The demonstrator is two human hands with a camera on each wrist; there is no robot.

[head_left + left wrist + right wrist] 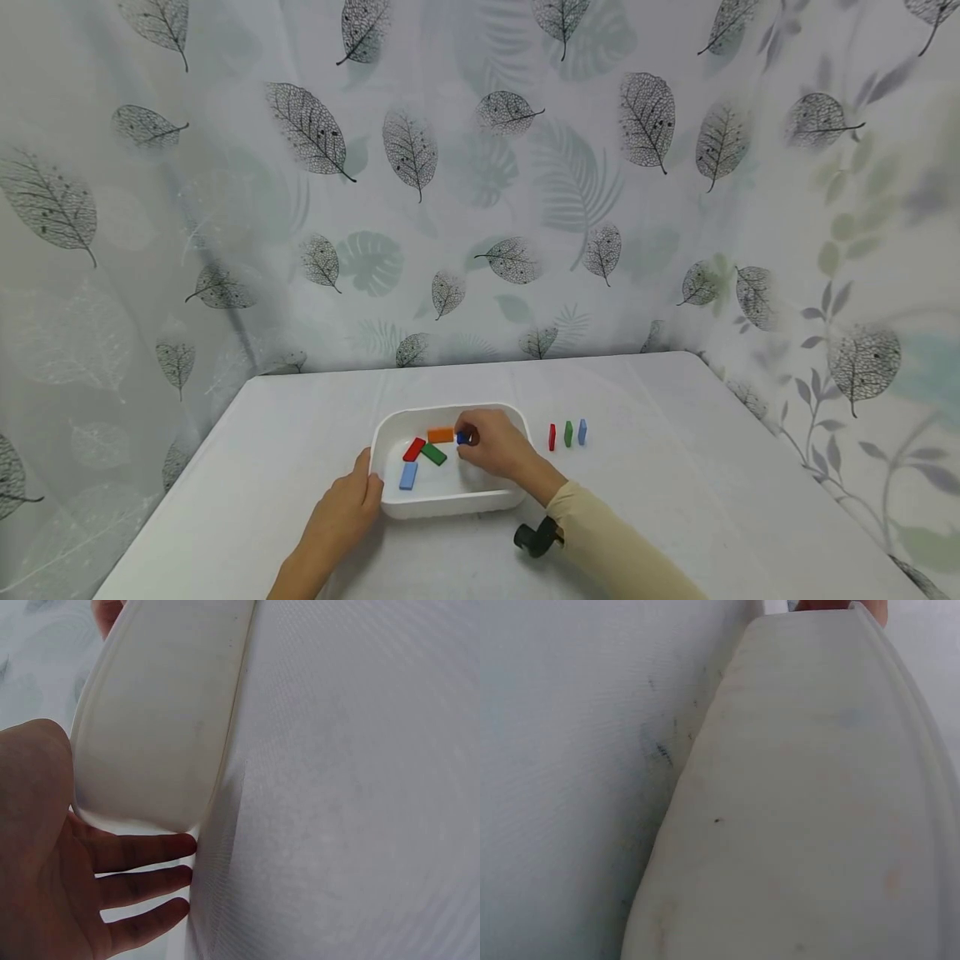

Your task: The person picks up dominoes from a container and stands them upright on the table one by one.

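Note:
A white rectangular tray (450,505) stands on the table. Over its right part my right hand (493,446) pinches a dark blue block (462,437) between thumb and fingers. Inside the tray lie an orange block (440,435), a red block (414,449), a green block (433,454) and a light blue block (408,476). My left hand (347,502) rests at the tray's near left corner. In the left wrist view that hand's fingers (146,891) are straight and spread by the tray wall (154,727). The right wrist view shows mostly the tray's outer wall (802,795).
Right of the tray, a red block (552,437), a green block (568,433) and a light blue block (582,432) stand upright in a row. A black wrist camera (536,538) sits by the right sleeve. Leaf-patterned curtain (480,208) surrounds the white table (660,467).

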